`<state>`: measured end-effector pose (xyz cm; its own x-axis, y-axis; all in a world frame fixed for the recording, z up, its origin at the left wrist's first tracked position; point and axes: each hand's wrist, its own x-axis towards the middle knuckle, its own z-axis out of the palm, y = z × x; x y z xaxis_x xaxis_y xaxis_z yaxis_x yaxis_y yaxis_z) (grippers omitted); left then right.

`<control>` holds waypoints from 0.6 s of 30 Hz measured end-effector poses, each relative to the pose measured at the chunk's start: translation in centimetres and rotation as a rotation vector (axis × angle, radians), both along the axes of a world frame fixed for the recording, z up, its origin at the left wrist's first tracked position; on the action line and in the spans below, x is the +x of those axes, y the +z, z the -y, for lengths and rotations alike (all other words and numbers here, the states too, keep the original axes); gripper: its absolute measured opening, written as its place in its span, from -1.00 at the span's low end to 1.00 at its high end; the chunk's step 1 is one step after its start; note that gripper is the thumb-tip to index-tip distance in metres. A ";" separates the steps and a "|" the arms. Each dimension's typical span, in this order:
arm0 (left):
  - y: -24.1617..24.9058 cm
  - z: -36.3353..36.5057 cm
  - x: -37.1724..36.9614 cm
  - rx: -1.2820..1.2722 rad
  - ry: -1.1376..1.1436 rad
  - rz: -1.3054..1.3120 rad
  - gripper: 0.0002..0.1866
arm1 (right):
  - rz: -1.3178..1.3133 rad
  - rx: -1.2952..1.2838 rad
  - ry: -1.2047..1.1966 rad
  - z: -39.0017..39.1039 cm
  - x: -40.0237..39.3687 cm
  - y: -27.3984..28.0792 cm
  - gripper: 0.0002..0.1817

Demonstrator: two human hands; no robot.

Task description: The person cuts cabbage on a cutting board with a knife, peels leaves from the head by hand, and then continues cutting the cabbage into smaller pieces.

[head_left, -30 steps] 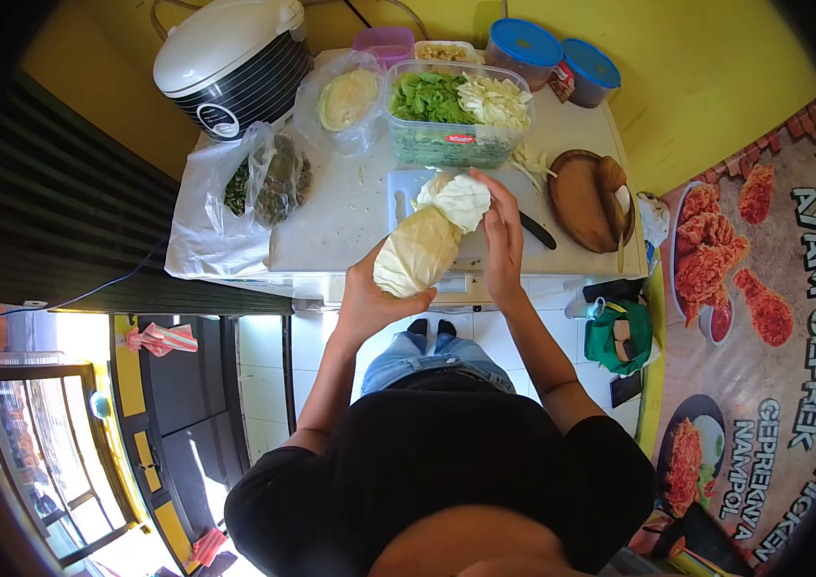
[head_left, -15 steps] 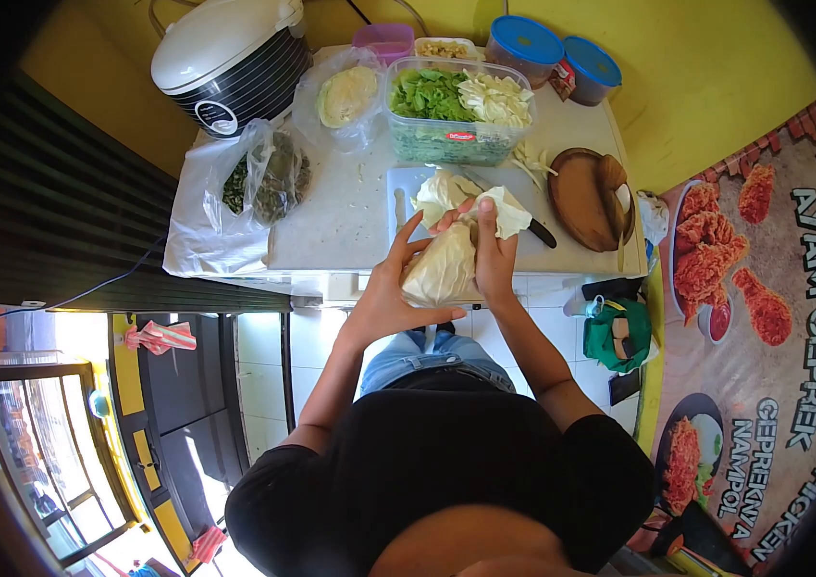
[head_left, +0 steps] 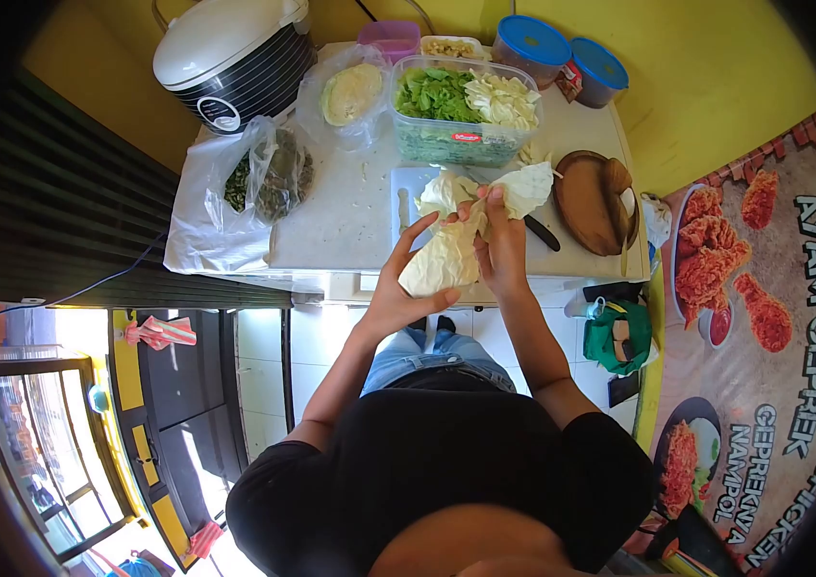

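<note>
My left hand (head_left: 402,288) is wrapped round a pale cabbage piece (head_left: 442,262) at the table's front edge. Between the thumb and fingers of my right hand (head_left: 504,240) is a cabbage leaf (head_left: 526,189), pulled out to the right of the piece. Behind my fingers, more cabbage (head_left: 446,192) lies on a white cutting board (head_left: 403,207). A knife's black handle (head_left: 543,233) sticks out to the right of my right hand; its blade is mostly hidden. Beyond the board stands a clear container (head_left: 466,144) with green leaves and cut cabbage.
On the left are a rice cooker (head_left: 235,62), a bag of dark greens (head_left: 273,178) and a bagged cabbage half (head_left: 350,94). A wooden mortar (head_left: 589,204) sits at the right. Blue-lidded tubs (head_left: 533,40) and a purple tub (head_left: 389,40) stand at the back.
The leaf in my right hand has moved right and now spreads wider, farther from the cabbage piece. My left hand still holds the piece.
</note>
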<state>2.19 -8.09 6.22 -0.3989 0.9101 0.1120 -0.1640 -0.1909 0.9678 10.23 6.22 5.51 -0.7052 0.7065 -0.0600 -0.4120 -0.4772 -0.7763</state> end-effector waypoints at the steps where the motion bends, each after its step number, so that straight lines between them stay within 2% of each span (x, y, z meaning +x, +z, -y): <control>1: -0.1 -0.2 0.0 0.000 0.002 0.001 -0.03 | -0.014 0.017 -0.030 -0.1 0.0 0.1 -0.62; 4: -1.2 -0.4 -0.3 0.034 0.037 0.096 -0.13 | -0.025 0.015 -0.059 -0.1 -0.1 0.9 -0.64; 6: -1.7 -0.1 -0.6 -0.085 -0.057 0.340 -0.20 | -0.027 0.060 -0.073 -0.5 -0.1 0.6 -0.63; 8: -1.7 -0.5 -0.7 -0.081 -0.077 0.386 -0.21 | -0.030 0.105 -0.087 -0.8 -0.2 0.5 -0.62; 10: -1.9 -0.4 -0.9 -0.077 -0.099 0.432 -0.22 | -0.017 0.135 -0.169 -1.3 -0.1 0.6 -0.62; 12: -2.4 0.5 -1.4 -0.059 -0.165 0.550 -0.22 | -0.211 0.029 -0.438 -6.1 0.8 0.1 -0.66; 13: -2.3 1.0 -1.5 -0.031 -0.118 0.545 -0.25 | -0.213 0.147 -0.516 -8.6 1.8 0.0 -0.68; 15: -2.1 2.0 -2.5 -0.081 0.001 0.464 -0.27 | -0.029 0.296 -0.439 -9.1 2.9 1.2 -0.71; 16: -2.0 2.1 -3.1 -0.081 0.032 0.414 -0.30 | -0.026 0.290 -0.439 -9.1 2.8 0.6 -0.71; 18: -2.6 1.8 -4.3 -0.062 0.023 0.456 -0.31 | 0.139 0.681 -0.128 -8.6 2.2 -0.6 -0.58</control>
<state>-2.06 -9.93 3.61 -0.4150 0.8999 -0.1340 -0.5718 -0.1434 0.8077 12.39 14.85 4.88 -0.6319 0.6958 0.3413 -0.3075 0.1791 -0.9345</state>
